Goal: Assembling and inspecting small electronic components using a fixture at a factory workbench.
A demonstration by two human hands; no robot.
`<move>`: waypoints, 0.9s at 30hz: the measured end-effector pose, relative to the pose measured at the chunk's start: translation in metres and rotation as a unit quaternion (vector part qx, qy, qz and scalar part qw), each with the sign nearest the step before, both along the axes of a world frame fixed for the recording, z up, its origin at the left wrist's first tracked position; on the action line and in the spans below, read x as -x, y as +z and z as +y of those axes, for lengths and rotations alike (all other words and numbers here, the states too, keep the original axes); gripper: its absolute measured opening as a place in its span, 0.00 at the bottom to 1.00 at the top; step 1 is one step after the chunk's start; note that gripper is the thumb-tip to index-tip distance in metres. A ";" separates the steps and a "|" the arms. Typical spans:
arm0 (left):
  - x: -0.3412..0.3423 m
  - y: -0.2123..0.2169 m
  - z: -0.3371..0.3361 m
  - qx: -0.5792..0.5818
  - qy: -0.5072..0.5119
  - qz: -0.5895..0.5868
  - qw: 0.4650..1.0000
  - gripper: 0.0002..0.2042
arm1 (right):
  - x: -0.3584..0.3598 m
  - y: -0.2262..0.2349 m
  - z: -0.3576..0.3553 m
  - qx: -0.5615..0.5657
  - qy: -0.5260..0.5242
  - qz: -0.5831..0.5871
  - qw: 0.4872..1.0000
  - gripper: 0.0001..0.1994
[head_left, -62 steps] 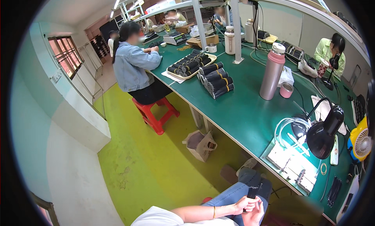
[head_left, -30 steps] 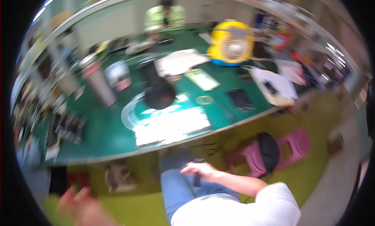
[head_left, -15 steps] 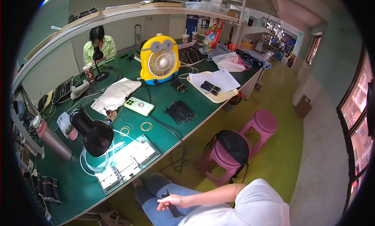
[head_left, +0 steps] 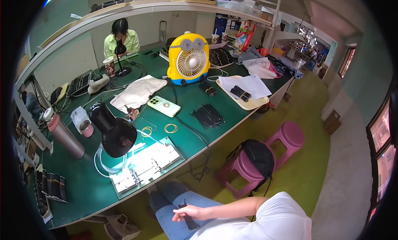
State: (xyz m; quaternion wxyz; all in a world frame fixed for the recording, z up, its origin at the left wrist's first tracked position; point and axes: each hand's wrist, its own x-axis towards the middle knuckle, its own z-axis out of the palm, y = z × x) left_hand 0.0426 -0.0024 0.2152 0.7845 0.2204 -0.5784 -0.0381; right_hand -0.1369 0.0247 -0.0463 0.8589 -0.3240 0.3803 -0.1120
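My right hand (head_left: 187, 213) rests over my lap on blue jeans (head_left: 163, 204), with fingers curled around a dark, slim black piece (head_left: 191, 223). One thin end of the piece sticks out above the fingers, and its wider part lies along my thigh. What exactly it is cannot be made out. My left hand is out of sight. In front of me on the green table sits a white metal fixture (head_left: 145, 167) on a plate, brightly lit by a black desk lamp (head_left: 112, 130). A pile of thin black pieces (head_left: 208, 116) lies farther right.
On the green table (head_left: 89, 180) are a phone (head_left: 164, 106), rubber bands (head_left: 170, 128), white cloth (head_left: 137, 94), yellow fan (head_left: 190, 59), tray (head_left: 248, 104), tumbler (head_left: 66, 136) and black bundles (head_left: 54, 187). Pink stools (head_left: 238, 175) stand right. A person (head_left: 121, 41) sits across.
The view has shifted, so the table and its things appear farther right. My right hand stays over my lap with the black piece.
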 end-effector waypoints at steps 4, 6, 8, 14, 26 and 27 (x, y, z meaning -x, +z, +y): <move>0.001 0.014 -0.010 0.051 -0.010 -0.037 0.998 0.21 | -0.009 -0.003 0.010 -0.008 0.000 -0.029 1.000 0.19; -0.007 0.014 -0.013 0.057 0.007 -0.063 0.996 0.21 | -0.002 -0.012 -0.007 -0.014 0.014 -0.001 1.000 0.19; -0.037 0.010 0.002 0.036 0.069 -0.097 0.992 0.22 | -0.009 -0.025 -0.006 -0.027 0.014 0.006 1.000 0.19; -0.165 -0.079 0.045 -0.214 0.409 0.068 0.884 0.19 | 0.002 0.003 -0.012 -0.039 -0.092 0.052 0.994 0.19; -0.325 -0.192 0.012 -0.418 0.708 -0.004 0.570 0.23 | -0.028 -0.026 0.005 -0.089 -0.056 0.084 0.991 0.22; -0.323 -0.192 0.010 -0.442 0.692 -0.020 0.570 0.24 | -0.032 -0.026 0.003 -0.088 -0.053 0.086 0.991 0.22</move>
